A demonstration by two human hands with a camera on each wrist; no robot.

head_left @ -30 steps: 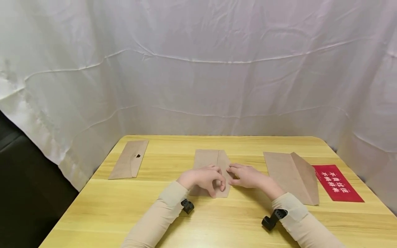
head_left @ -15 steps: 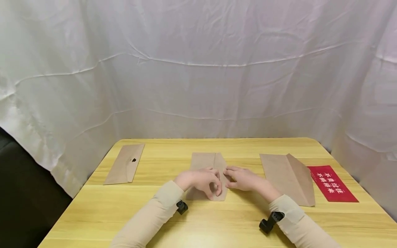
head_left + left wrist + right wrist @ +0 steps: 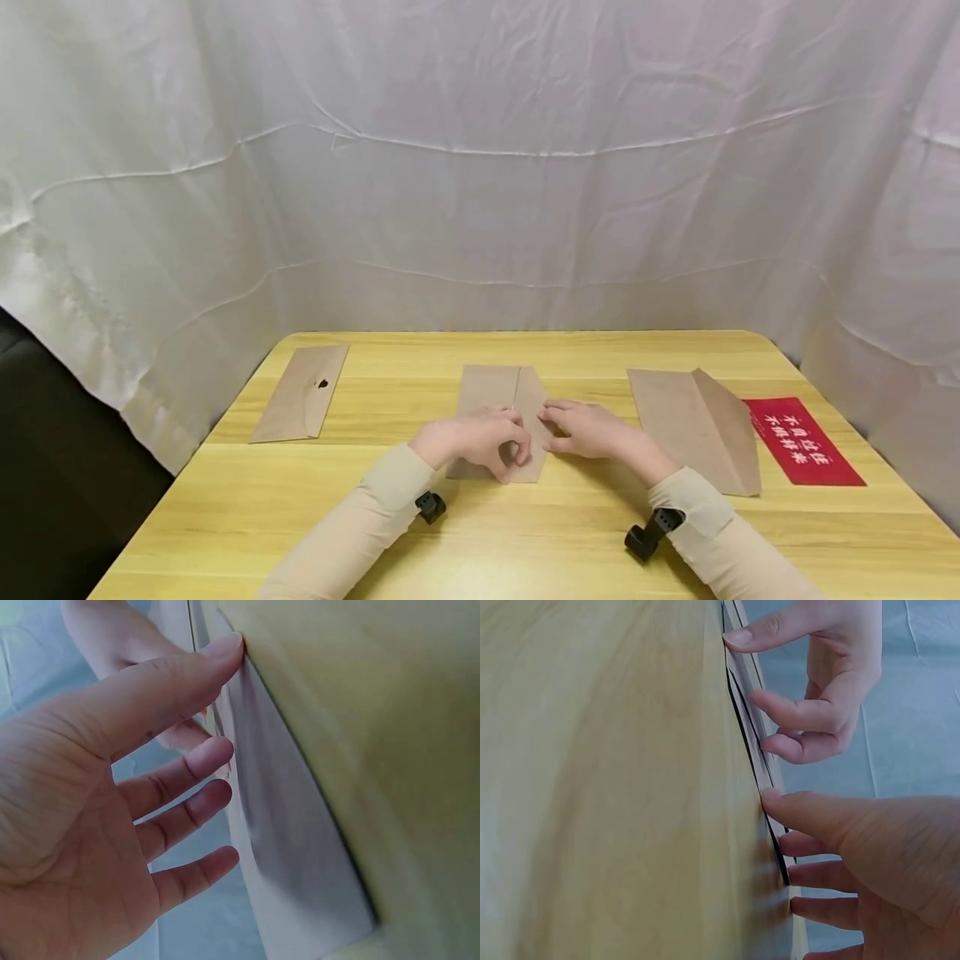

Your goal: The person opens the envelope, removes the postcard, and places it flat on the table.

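A brown paper envelope [image 3: 483, 385] lies flat mid-table, its flap [image 3: 531, 392] spread to the right. Over its front half is my left hand [image 3: 476, 437], fingers loosely bent. In the left wrist view, that thumb [image 3: 223, 646] touches the envelope's edge while the other visible fingers stand apart from the paper. My right hand [image 3: 592, 429] reaches in from the right with its fingertips at the flap's outer edge. The right wrist view shows its thumb [image 3: 780, 801] against the flap edge and the fingers extended.
Another brown envelope [image 3: 682, 417], flap spread, lies to the right, beside a red card [image 3: 806, 442] with white characters. At the far left rests an envelope [image 3: 300, 392] with its flap folded down and a dark mark. White curtains [image 3: 480, 208] surround the wooden table [image 3: 225, 517].
The head view has shifted slightly. My left hand has slid a little to the left over the envelope, while the right hand stays at the flap edge.
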